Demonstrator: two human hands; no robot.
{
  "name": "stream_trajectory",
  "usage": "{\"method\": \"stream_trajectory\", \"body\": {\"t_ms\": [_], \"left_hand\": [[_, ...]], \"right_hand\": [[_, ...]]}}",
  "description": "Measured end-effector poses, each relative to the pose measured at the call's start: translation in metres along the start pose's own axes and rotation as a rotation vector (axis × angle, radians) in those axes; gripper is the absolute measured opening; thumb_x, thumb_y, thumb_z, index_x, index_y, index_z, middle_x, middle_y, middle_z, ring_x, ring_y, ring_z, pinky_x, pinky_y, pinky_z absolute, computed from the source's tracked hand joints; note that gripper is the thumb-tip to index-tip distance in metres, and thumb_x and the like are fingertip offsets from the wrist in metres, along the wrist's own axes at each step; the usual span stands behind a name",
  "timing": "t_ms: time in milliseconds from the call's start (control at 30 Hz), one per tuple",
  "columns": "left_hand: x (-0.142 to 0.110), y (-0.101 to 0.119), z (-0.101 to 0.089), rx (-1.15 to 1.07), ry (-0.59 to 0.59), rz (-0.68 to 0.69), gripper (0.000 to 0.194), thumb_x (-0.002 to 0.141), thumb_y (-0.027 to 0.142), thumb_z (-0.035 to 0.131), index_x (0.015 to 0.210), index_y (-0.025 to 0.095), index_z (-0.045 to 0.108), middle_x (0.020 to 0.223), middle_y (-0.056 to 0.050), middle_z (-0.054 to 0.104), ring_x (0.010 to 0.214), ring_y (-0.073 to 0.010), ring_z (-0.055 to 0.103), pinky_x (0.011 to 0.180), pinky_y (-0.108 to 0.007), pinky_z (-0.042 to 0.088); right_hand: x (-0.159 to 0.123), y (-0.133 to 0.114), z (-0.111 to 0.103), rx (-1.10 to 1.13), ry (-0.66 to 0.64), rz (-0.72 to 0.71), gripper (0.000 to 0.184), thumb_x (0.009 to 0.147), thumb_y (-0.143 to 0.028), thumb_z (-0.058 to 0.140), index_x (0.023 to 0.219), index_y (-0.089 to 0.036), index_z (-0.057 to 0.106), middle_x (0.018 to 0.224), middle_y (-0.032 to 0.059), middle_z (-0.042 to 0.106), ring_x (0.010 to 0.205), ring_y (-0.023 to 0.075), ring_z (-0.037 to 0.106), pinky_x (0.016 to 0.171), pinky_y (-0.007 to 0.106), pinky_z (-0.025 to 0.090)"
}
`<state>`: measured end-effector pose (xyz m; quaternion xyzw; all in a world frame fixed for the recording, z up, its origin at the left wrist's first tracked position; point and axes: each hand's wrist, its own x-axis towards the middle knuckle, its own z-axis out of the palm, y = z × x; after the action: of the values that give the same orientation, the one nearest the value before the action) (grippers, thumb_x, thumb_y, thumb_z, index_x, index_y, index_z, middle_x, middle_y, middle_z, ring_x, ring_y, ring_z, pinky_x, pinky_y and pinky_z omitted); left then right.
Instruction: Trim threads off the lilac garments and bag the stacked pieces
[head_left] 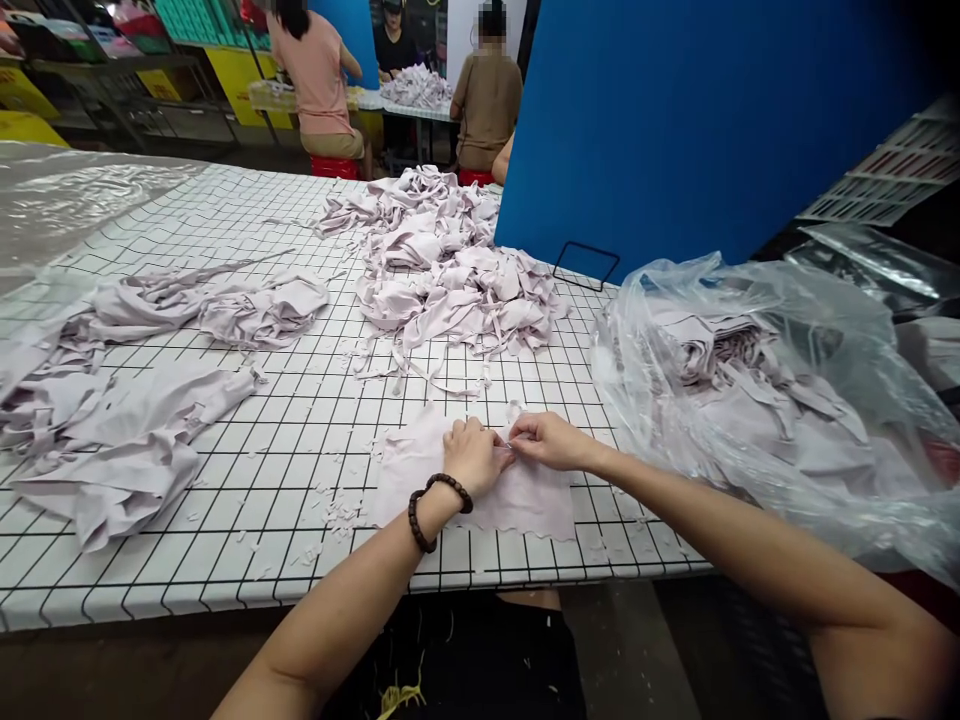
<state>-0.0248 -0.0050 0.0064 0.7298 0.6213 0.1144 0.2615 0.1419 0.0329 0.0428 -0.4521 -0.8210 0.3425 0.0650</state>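
Observation:
A pale pink piece of fabric (536, 510) with a wavy lower edge lies flat in front of me on the grid-patterned tablecloth (300, 400). My left hand (476, 455), with dark beaded bracelets at the wrist, rests on the fabric, its fingers curled and pinching near the upper middle. Close beside it, my right hand (547, 440) pinches the same fabric with thumb and forefinger. The two sets of fingertips nearly meet, and what lies exactly between them is too small to make out. Tiny fabric scraps (341, 510) are scattered left of the piece.
Crumpled pale pink pieces form a heap (450, 270) behind my hands, and more fabric (135, 420) lies at left. A clear plastic bag (810, 400) of fabric stands at right. Behind it rises a blue panel (660, 130) beside a black wire stand (585, 265). Several people sit farther back.

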Motion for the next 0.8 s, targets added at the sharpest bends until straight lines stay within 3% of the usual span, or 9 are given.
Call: {"method": "stream_trajectory", "body": {"t_ms": [167,633,800], "left_hand": [[-0.0015,-0.0017,0.0015,-0.034,0.026,0.007,0.035,0.083,0.053,0.05,0.089,0.025,0.071,0.1,-0.009,0.055,0.102,-0.0286,0.044,0.085,-0.04,0.033],[0.0005,-0.0049,0.0056,-0.07,0.047,0.008,0.036,0.082,0.054,0.051,0.087,0.025,0.072,0.097,-0.009,0.056,0.1,-0.0286,0.043,0.083,-0.04,0.033],[0.0012,-0.0043,0.0037,-0.086,0.034,0.005,0.031,0.081,0.051,0.054,0.085,0.026,0.072,0.097,-0.008,0.056,0.101,-0.0289,0.044,0.084,-0.04,0.033]], "right_hand": [[0.0012,-0.0028,0.0006,-0.053,-0.011,-0.04,0.017,0.079,-0.02,0.052,0.079,-0.017,0.068,0.081,0.0045,0.068,0.076,0.016,0.059,0.068,0.025,0.041],[0.005,-0.0063,0.0006,-0.262,-0.056,-0.13,0.014,0.078,-0.016,0.051,0.077,-0.016,0.065,0.078,0.0061,0.067,0.075,0.0177,0.058,0.069,0.026,0.041],[0.0081,-0.0075,-0.0028,-0.433,-0.155,-0.182,0.014,0.078,-0.017,0.05,0.077,-0.016,0.064,0.079,0.0082,0.066,0.075,0.0197,0.059,0.066,0.028,0.038]]}}
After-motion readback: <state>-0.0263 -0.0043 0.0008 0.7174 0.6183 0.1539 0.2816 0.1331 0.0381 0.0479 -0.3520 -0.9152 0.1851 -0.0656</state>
